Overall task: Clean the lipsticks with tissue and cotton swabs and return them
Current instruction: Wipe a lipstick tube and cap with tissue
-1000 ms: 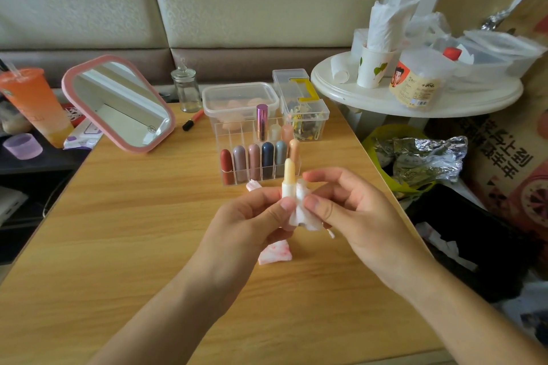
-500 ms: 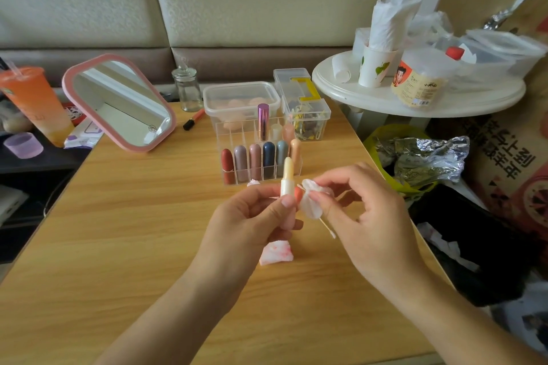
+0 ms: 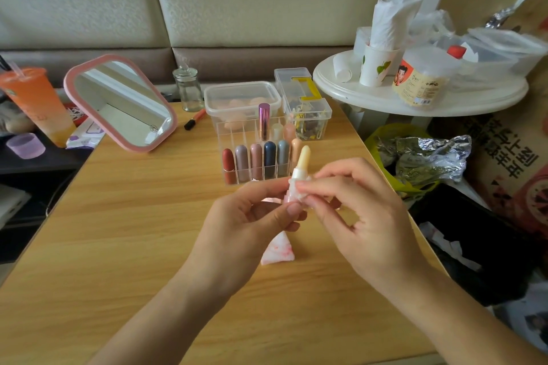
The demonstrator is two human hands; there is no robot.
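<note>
Pale yellow lipstick (image 3: 304,157), white tissue (image 3: 290,190).
The lipstick is pale yellow, its tube perhaps pink under the white tissue. The second tissue (image 3: 277,250) on the wood-grained tan bench (image 3: 118,231) is white blotched pink-red. Caps (image 3: 255,161) in the clear rack (image 3: 229,131) run brick red, mauve, dusty pink, navy, grey-blue, peach; the mirror (image 3: 69,88) frame is pink.

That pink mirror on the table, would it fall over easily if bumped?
Probably: the pink mirror stands tilted back, so a nudge may topple it. Its glass face looks breakable. What props it up is hidden, so I cannot be sure.
</note>
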